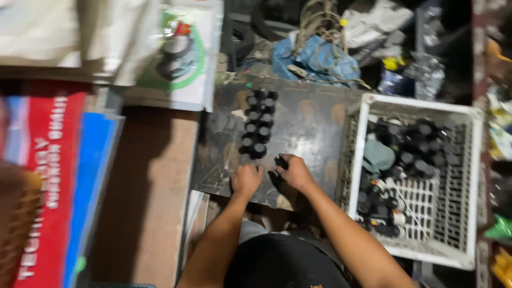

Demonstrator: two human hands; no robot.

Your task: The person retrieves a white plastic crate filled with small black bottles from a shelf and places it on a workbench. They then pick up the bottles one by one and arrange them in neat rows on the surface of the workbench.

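Note:
On a dark worn board (304,128) stand two rows of small black cylindrical parts (258,124). My left hand (246,179) rests on the board just below the near end of the rows, fingers curled; whether it holds a part is unclear. My right hand (293,170) sits beside it, fingers closed around a small black part (281,161). The image is blurred by motion.
A white plastic crate (464,186) at the right holds many more black parts and small bottles. A red and blue banner (48,176) lies at the left. Bags, rope and clutter (320,53) fill the far side. A brown surface (154,186) borders the board's left.

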